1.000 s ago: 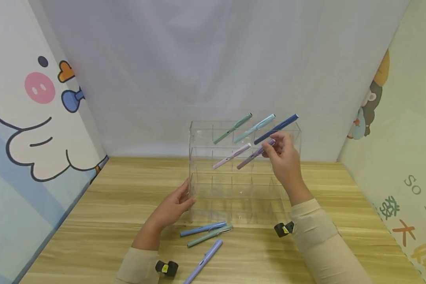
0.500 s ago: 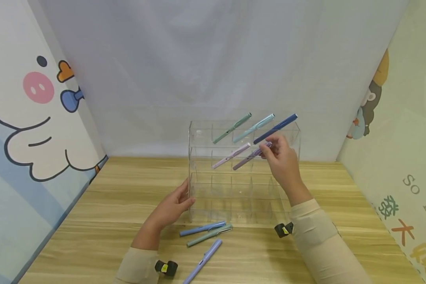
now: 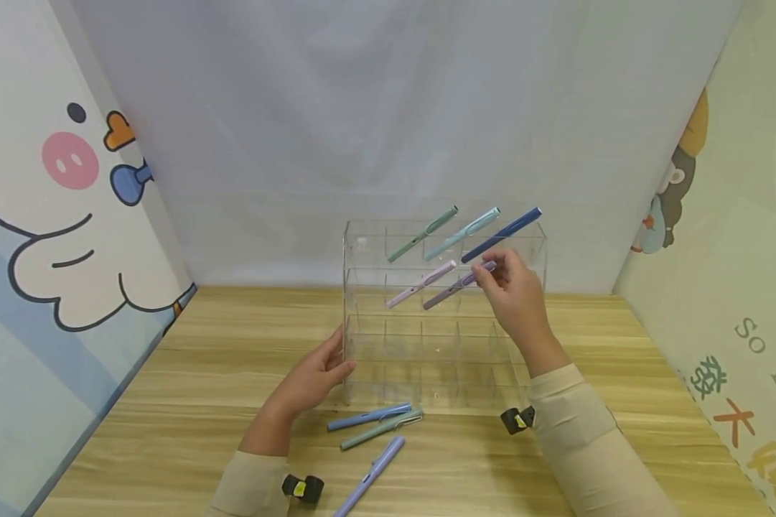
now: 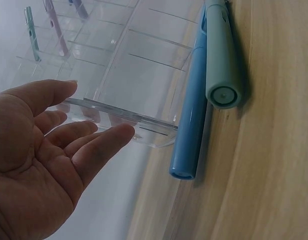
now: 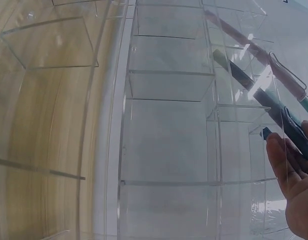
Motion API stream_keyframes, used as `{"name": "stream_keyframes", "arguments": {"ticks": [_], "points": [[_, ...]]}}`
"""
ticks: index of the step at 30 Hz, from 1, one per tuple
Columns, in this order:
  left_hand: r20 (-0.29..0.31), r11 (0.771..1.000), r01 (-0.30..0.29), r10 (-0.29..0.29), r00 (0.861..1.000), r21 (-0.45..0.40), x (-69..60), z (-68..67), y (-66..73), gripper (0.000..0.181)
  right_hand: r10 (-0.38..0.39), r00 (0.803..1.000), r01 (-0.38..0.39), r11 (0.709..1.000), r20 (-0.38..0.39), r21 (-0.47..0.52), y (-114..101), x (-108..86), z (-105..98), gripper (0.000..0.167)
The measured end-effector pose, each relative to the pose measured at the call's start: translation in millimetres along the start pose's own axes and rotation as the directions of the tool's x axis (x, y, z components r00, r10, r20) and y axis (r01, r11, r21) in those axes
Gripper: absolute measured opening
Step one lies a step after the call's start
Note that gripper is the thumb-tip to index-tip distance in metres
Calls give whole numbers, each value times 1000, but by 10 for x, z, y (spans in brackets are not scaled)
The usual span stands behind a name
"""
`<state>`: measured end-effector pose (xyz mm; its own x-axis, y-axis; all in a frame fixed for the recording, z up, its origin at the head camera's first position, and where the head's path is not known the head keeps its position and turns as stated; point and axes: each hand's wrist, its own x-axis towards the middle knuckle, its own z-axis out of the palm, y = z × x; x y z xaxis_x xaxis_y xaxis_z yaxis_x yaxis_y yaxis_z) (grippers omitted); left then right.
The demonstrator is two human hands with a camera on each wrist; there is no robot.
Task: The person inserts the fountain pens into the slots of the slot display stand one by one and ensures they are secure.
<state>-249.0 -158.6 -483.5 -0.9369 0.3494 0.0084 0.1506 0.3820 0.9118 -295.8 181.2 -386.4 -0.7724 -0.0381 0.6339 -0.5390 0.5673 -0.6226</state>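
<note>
"What's changed since a second ago?"

"The purple pen (image 3: 454,291) has shifted slightly toward nine o'clock. It slants at the clear rack's (image 3: 403,348) second tier, at three o'clock from the pink pen (image 3: 421,284)."

"The hands?"

"The right hand (image 3: 515,293) has followed, pinching the purple pen's two o'clock end. The left hand (image 3: 315,375) has stayed by the rack's eight o'clock edge, fingers loosely spread."

"And below?"

"Blue pen (image 3: 370,417), green pen (image 3: 381,430), lilac pen (image 3: 370,475), unmoved around seven o'clock."
</note>
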Motion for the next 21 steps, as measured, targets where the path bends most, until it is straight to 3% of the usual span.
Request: {"name": "stream_keyframes", "arguments": {"ticks": [7, 15, 17, 21], "points": [[-8, 1000, 30, -30, 1000, 10, -8, 5, 20, 72, -45, 999, 45, 999, 20, 11, -43, -15, -142, 44], [-2, 999, 33, -33, 999, -10, -3, 1, 19, 74, -165, 974, 184, 977, -154, 113, -265, -81, -608, 46], [5, 1000, 20, -20, 1000, -9, 2, 0, 15, 74, -169, 971, 196, 966, -167, 167, -319, -140, -691, 48], [7, 1000, 22, -22, 1000, -4, 10, -3, 1, 74, -196, 968, 238, 915, -154, 327, -382, -286, -750, 53]]}}
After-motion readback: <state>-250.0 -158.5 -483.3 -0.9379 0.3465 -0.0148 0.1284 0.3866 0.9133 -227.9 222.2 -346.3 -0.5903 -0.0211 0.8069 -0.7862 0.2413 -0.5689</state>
